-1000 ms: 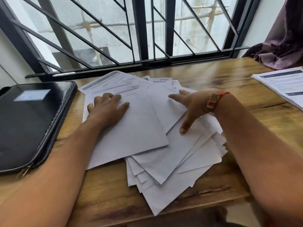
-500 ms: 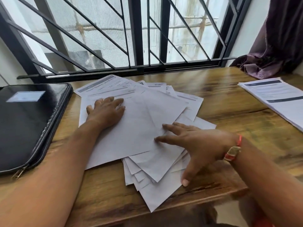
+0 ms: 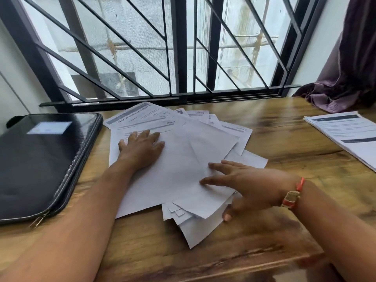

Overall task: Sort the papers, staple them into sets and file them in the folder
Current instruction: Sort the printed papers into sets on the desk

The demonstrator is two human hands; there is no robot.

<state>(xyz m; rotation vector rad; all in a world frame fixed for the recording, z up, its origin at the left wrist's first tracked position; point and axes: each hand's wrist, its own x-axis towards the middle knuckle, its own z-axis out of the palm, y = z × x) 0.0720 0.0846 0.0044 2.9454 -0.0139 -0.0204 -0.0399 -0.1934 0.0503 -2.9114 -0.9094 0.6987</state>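
The papers [image 3: 179, 176] fan out at twelve o'clock, light, floppy, likely to slide. My left hand [image 3: 142, 151] presses flat on top; my right hand [image 3: 250, 184], fingers straight, touches their four o'clock edge, where I'd lift them.

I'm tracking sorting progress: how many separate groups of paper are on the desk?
2. A loose fanned pile in the middle, under the left hand and right hand; a neat stack at the far right. The closed folder may hide more.
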